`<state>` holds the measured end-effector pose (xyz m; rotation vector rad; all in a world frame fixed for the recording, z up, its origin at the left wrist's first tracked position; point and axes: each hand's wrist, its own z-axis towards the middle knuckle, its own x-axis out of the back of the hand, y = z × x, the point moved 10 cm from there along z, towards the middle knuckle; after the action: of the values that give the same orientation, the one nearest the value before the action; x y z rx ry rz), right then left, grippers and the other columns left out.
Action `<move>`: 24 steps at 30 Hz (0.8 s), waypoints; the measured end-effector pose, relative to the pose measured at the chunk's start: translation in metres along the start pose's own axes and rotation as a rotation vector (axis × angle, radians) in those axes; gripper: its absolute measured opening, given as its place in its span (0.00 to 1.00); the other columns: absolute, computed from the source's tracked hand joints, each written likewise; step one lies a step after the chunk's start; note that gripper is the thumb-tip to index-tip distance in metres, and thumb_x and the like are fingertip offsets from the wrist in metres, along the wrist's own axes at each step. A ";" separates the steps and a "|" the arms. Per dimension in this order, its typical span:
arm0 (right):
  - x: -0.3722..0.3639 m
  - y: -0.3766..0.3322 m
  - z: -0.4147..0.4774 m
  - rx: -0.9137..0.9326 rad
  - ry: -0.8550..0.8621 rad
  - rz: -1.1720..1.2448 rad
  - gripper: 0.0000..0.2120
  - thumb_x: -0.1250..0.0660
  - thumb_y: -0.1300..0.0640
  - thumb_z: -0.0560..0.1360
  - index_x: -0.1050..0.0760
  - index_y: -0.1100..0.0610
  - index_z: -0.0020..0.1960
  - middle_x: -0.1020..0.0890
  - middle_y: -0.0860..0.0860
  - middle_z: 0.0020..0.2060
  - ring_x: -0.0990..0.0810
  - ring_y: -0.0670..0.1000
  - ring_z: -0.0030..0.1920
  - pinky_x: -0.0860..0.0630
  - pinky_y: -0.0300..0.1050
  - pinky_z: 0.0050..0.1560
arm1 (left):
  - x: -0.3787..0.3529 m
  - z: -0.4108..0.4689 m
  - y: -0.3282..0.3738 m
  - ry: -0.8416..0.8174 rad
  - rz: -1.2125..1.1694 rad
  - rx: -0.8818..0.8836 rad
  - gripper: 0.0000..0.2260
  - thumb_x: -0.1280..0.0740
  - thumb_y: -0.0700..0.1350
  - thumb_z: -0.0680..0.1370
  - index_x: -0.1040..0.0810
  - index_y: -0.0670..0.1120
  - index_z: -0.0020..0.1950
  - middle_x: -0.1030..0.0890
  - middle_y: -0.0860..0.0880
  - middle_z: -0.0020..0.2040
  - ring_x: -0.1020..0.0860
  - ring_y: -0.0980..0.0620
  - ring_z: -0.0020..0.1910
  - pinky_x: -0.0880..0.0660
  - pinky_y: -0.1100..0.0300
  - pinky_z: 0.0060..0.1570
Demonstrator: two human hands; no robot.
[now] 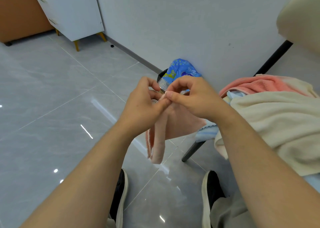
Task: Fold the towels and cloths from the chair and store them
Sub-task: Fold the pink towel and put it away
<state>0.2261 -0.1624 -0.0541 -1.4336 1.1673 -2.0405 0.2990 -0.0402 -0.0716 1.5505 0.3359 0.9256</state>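
Both hands, left (pixel 143 103) and right (pixel 194 99), pinch the pink cloth's (pixel 173 124) top corner together, letting it hang straight to fold; more towels wait on the chair (pixel 270 117).

There were a pale pink cloth (pixel 174 124), a cream towel (pixel 277 120), a coral towel (pixel 259 84), a light blue cloth (pixel 207 133), a blue green-spotted packet (pixel 182 70) and a grey marbled floor (pixel 52 110).
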 end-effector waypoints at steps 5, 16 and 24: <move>0.022 0.000 0.004 -0.016 0.145 -0.065 0.04 0.31 0.53 0.78 0.21 0.49 0.44 0.19 0.45 0.35 0.25 0.44 0.34 0.29 0.38 0.38 | -0.001 0.001 -0.003 -0.045 0.005 0.028 0.17 0.23 0.40 0.72 0.30 0.52 0.49 0.17 0.52 0.42 0.23 0.56 0.33 0.24 0.59 0.36; 0.088 0.003 -0.002 -0.035 0.559 0.115 0.09 0.33 0.58 0.80 0.26 0.47 0.43 0.19 0.44 0.41 0.20 0.48 0.30 0.26 0.41 0.31 | -0.005 -0.001 0.009 -0.034 0.152 -0.144 0.12 0.33 0.37 0.77 0.24 0.54 0.53 0.18 0.55 0.45 0.24 0.63 0.36 0.32 0.73 0.35; 0.094 0.020 -0.008 -0.111 0.665 0.245 0.06 0.37 0.57 0.82 0.28 0.49 0.47 0.19 0.45 0.47 0.16 0.53 0.30 0.24 0.46 0.27 | -0.009 0.000 0.004 -0.055 0.343 -0.149 0.15 0.40 0.38 0.79 0.32 0.56 0.61 0.20 0.57 0.53 0.22 0.53 0.49 0.25 0.54 0.45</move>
<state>0.1782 -0.2364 -0.0164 -0.5966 1.6310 -2.3624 0.2923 -0.0468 -0.0714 1.5175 -0.0421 1.1429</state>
